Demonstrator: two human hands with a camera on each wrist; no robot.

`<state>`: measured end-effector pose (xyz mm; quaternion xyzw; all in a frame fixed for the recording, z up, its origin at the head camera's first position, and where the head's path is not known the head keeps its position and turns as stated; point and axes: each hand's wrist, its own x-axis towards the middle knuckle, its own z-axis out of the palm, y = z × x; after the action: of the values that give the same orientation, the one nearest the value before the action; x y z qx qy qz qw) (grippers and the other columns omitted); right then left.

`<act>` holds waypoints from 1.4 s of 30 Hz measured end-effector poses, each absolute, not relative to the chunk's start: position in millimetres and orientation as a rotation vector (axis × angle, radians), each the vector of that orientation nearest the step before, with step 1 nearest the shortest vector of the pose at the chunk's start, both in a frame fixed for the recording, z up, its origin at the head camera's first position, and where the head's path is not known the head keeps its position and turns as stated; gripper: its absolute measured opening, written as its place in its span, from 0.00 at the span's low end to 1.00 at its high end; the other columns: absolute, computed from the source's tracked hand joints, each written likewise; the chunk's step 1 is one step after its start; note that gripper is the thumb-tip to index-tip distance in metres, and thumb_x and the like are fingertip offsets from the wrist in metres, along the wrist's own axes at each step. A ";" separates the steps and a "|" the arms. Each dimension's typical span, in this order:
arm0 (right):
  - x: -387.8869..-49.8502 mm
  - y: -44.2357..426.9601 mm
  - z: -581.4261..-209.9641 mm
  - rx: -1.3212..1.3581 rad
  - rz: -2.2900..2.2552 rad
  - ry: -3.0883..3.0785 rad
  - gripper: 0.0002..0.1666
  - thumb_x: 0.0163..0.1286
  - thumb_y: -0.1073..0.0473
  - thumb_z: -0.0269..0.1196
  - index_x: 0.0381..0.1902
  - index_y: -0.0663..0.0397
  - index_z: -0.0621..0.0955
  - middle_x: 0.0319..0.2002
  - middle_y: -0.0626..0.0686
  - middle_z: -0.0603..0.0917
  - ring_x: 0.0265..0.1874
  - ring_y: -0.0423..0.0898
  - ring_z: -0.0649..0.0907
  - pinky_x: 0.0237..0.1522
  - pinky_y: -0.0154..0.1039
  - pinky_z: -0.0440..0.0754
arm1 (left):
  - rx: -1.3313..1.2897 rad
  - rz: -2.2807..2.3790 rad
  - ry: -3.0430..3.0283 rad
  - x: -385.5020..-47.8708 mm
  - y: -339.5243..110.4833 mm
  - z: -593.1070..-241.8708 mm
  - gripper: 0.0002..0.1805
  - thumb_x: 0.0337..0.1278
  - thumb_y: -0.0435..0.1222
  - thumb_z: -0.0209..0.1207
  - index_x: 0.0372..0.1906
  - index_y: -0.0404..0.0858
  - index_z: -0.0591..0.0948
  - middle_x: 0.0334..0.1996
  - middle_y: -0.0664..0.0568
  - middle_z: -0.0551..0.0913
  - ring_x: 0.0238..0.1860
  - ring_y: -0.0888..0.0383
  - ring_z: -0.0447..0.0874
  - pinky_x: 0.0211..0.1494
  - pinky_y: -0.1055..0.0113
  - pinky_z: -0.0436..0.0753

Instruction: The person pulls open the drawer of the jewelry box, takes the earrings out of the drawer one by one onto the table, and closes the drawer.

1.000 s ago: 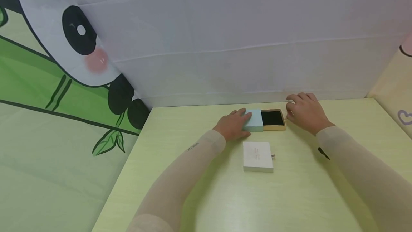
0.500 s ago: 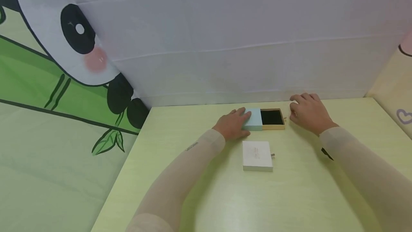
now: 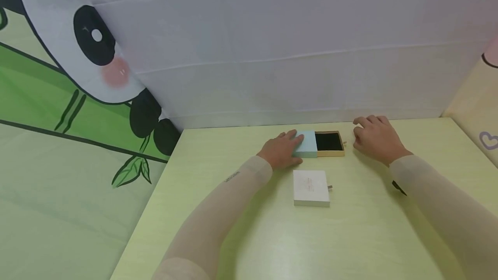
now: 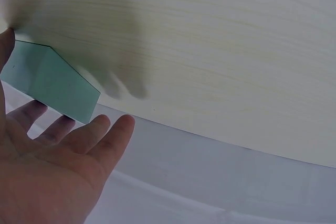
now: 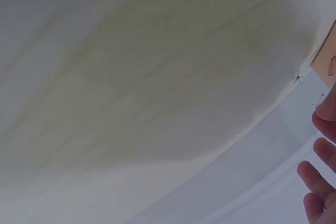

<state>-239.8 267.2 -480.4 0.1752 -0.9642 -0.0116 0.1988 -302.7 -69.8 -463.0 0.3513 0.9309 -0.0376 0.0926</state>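
My left hand (image 3: 281, 149) rests on a pale blue sliding box (image 3: 308, 144), its fingers spread over the sleeve's left part. In the left wrist view the sleeve's greenish end (image 4: 58, 80) shows beyond the fingers. The box's tan inner drawer (image 3: 330, 153) is slid out to the right, showing a black lining (image 3: 328, 141) and a small pull tab (image 3: 344, 143). Just right of the drawer, my right hand (image 3: 375, 138) has curled fingers. In the right wrist view its thumb and finger pinch a tiny thin star-tipped piece (image 5: 318, 100); another small star shape (image 5: 297, 77) shows beside it.
A closed white box (image 3: 310, 187) with a side ribbon tab (image 3: 330, 187) lies nearer on the pale wood table (image 3: 264, 228). Behind the table's back edge hangs a white cloth (image 3: 249, 85). A green panda-print cloth (image 3: 46, 90) covers the left side.
My right hand has moved slightly right, away from the drawer, uncovering its pull tab. The left hand, the blue box and the white box have stayed in place.
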 end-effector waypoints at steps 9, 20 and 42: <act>-237.3 271.8 -485.5 0.483 -0.047 -2.767 0.08 0.75 0.63 0.69 0.34 0.55 0.91 0.65 0.65 0.92 0.64 0.71 0.89 0.70 0.72 0.84 | 1.041 -0.110 2.758 -302.8 -69.7 -463.0 0.49 0.88 0.62 0.65 0.99 0.54 0.59 0.99 0.49 0.58 0.96 0.40 0.67 0.87 0.40 0.85; -235.6 272.0 -483.5 0.524 -0.065 -2.832 0.10 0.76 0.62 0.71 0.31 0.51 0.90 0.65 0.65 0.93 0.65 0.70 0.88 0.71 0.72 0.83 | 1.034 -0.124 2.771 -301.2 -69.3 -462.5 0.49 0.88 0.61 0.65 0.99 0.54 0.59 0.99 0.49 0.58 0.96 0.40 0.68 0.87 0.41 0.85; -234.7 267.7 -480.7 0.498 -0.022 -2.916 0.07 0.74 0.65 0.70 0.34 0.51 0.90 0.62 0.63 0.93 0.61 0.69 0.88 0.67 0.71 0.83 | 1.036 -0.104 2.765 -302.8 -70.0 -463.4 0.48 0.89 0.60 0.65 0.99 0.53 0.59 0.99 0.50 0.58 0.96 0.40 0.68 0.88 0.41 0.84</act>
<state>-234.7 267.7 -480.7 0.1677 -0.9816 -0.0073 0.0913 -302.8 -70.0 -463.4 0.3492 0.9318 -0.0351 0.0932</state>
